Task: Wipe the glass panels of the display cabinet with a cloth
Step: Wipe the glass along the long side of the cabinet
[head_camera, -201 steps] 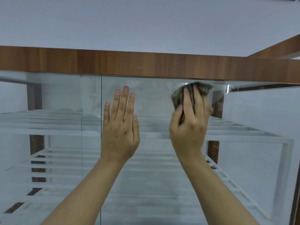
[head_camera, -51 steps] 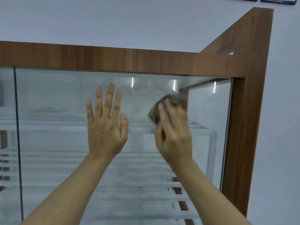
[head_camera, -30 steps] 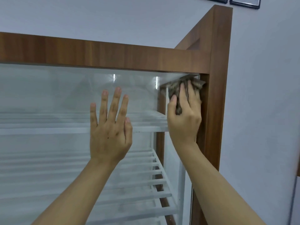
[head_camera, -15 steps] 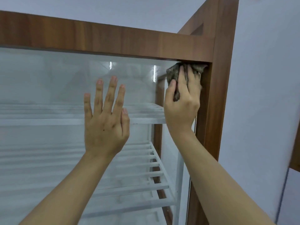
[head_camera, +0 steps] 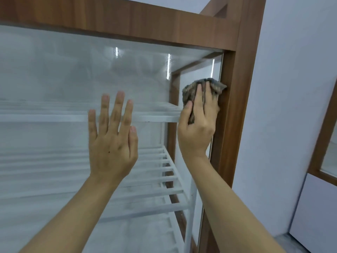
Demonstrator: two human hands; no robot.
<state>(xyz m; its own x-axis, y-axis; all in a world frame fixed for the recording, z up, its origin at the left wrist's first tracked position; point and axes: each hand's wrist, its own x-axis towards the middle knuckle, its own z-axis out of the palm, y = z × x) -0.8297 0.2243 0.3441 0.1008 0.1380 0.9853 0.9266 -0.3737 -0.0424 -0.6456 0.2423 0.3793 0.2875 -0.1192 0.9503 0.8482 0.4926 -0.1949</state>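
Your left hand [head_camera: 113, 143] lies flat against the front glass [head_camera: 54, 70] of the cabinet [head_camera: 182, 21], fingers straight and fanned a little apart, the thumb close beside the palm. It holds nothing; the fingertips point up and reach just past the front bar of the upper shelf [head_camera: 45, 117] seen behind the pane.

Your right hand [head_camera: 197, 128] holds the cloth [head_camera: 189, 90] and presses it on the same pane. The fingers are laid over the bunched fabric and the thumb sits against its left side, with a fold of it running down between thumb and forefinger. The cloth is mottled grey-brown and crumpled. It sits at the far right edge of the glass, its right corner touching the wooden post [head_camera: 237, 106] — well below the top rail [head_camera: 127, 17] and a little above the level of the upper shelf.

The two hands are near each other but apart, the right one higher.

Inside, the shelves are white and slatted; the lower shelf [head_camera: 171, 179] shows beneath your left wrist. Three thin light streaks [head_camera: 116, 51] are reflected high in the pane, and much of the glass looks hazy.

Right of the post stands a pale wall [head_camera: 291, 88]; a strip of grey floor [head_camera: 291, 243] shows at the bottom right — the far right edge is blurred.
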